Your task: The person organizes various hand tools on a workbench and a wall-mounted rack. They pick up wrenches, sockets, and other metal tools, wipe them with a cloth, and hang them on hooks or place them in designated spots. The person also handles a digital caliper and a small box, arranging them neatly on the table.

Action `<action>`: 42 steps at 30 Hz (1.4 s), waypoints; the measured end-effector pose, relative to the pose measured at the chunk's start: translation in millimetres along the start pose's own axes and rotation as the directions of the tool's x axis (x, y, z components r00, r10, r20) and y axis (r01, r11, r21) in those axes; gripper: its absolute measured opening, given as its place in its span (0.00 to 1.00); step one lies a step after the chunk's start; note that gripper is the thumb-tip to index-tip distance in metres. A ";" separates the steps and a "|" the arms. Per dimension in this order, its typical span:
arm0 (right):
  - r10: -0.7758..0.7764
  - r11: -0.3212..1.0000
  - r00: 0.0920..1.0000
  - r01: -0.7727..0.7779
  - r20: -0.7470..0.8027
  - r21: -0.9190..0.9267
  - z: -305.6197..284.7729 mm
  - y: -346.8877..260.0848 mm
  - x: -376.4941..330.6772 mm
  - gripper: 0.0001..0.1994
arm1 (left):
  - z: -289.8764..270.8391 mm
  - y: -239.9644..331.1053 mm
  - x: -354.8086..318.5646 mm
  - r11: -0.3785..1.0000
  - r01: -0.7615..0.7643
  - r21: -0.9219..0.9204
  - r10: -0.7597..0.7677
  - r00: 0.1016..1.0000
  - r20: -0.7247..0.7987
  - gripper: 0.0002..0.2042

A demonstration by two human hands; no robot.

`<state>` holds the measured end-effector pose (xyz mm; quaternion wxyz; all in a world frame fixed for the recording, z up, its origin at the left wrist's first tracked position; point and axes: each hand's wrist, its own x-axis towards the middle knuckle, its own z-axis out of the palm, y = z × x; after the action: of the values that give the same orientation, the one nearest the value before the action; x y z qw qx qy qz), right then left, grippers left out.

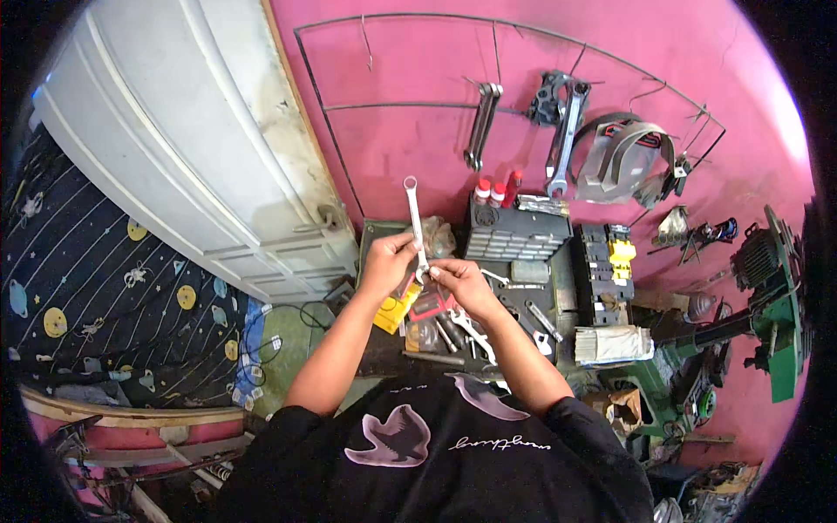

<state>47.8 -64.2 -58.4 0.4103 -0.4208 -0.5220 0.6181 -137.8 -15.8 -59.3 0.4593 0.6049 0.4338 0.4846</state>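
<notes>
Center frame: left hand point(387, 264) and right hand point(464, 283) pinch a combination wrench point(414, 210) between their fingers point(399, 243), apparently examining it; turning it calls for loosening one hand.

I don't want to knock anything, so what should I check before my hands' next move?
1. Wrench held: ok, the left hand grips its shaft.
2. Right hand steadying it: cannot tell; it is at the wrench's lower end, but its grip is unclear.
3. Ring end unobstructed: ok, it points up and away from you, with no hand on it.
4. Clear space below: not ok; a yellow packet and loose wrench lie there.
5. Sleeves out of the way: ok, they end well back.
</notes>
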 end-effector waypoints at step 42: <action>-0.136 0.948 0.978 0.082 -0.159 -0.307 -61.9 9.1 141.4 0.17 | -77.8 -22.6 199.9 0.973 -0.136 0.189 0.182 0.950 -0.253 0.12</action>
<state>62.2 87.2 -86.7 0.4205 -0.5020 -0.5931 0.4684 -185.5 193.1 -35.4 0.3027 0.6036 0.4811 0.5591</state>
